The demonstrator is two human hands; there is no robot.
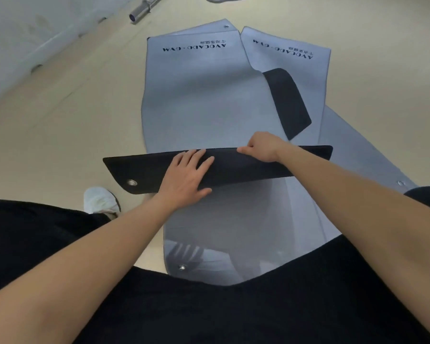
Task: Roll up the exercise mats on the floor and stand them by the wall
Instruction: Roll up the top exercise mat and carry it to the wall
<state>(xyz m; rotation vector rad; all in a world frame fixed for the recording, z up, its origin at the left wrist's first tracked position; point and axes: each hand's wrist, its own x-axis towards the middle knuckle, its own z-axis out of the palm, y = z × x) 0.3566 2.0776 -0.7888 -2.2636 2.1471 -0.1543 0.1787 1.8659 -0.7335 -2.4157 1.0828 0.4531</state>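
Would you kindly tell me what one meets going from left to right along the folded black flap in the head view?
White shoe → eyelet of the black flap → left hand pressing flat → right hand gripping the flap → corner eyelet of the right-hand mat.

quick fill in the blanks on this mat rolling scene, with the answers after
1. The left hand lies flat on the folded flap of the near mat; the flap's colour is ____.
2. The ____ hand curls its fingers over the flap's far edge.
3. Print on the second mat reads AVOCADO-____.
Answers: black; right; GYM
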